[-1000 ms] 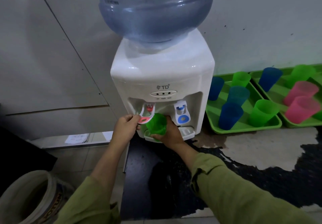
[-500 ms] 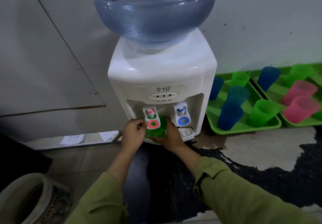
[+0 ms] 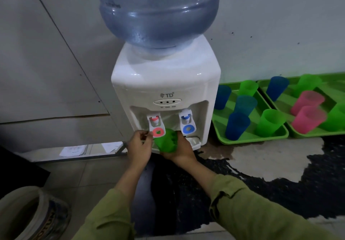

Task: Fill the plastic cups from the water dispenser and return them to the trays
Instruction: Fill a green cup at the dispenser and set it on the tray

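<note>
— Where was the green cup (image 3: 166,141)?

— In front of the water dispenser (image 3: 166,82), tipped, its upper end tucked just under the red tap lever (image 3: 158,128). Its mouth faced away, so I could not tell whether it held water.

— And the hands?

— The right hand (image 3: 182,151) was wrapped around the cup from below and from the right, fingers curled on its wall. The left hand (image 3: 140,145) was narrow, fingers curled in, fingertips at the lever's left edge; I could not tell if they gripped it.

— The other containers?

— The big blue bottle (image 3: 158,11) sat upended on top of the dispenser. To the right, the near tray (image 3: 252,140) carried three blue and two green cups, and the far tray (image 3: 315,134), touching it, carried a blue cup, two pink and two green. What was in them was unclear. A pale bucket (image 3: 28,215) stood at lower left.

— Room to move?

— The blue tap lever (image 3: 188,125) was free, just right of the cup. The worn black surface (image 3: 261,183) lay open between the dispenser's drip tray (image 3: 195,142) and the trays' front rims.
</note>
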Demonstrator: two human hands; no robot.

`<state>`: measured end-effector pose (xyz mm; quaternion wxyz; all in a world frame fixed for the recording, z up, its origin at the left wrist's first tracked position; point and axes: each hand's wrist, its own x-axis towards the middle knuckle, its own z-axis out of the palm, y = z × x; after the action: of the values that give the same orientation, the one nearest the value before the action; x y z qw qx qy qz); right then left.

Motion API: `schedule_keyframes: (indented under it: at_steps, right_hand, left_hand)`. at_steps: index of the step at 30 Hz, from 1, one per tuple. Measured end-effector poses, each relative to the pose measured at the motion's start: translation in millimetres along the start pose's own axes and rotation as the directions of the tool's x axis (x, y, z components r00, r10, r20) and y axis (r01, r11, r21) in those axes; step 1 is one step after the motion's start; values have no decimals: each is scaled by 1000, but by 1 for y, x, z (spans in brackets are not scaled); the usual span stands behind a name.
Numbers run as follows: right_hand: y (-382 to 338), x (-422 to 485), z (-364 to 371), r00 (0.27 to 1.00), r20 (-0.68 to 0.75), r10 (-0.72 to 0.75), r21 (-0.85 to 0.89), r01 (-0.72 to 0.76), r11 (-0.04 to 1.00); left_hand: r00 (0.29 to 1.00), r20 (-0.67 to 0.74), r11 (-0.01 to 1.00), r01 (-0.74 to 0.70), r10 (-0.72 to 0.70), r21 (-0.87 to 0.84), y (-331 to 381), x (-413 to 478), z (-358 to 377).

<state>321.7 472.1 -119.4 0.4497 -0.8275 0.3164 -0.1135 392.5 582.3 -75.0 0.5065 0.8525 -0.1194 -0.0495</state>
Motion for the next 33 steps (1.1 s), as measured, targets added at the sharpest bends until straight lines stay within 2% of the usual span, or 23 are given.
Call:
schedule_keyframes:
  at_steps: [8, 13, 23, 33]
  right_hand:
    - [26, -39, -30, 994, 57, -96, 68, 92, 993]
    - [52, -66, -77, 989, 78, -125, 75, 119, 990]
    - [123, -110, -231, 986, -15, -167, 67, 167, 984]
    - [180, -110, -393, 966, -208, -153, 38, 164, 986]
  left_hand:
    - [998, 40, 999, 37, -37, 15, -8, -43, 11]
    - [995, 81, 997, 55, -58, 45, 3, -82, 34]
    - [975, 216, 997, -57, 44, 56, 67, -168, 137]
    - [891, 390, 971, -239, 231, -29, 175, -209, 261]
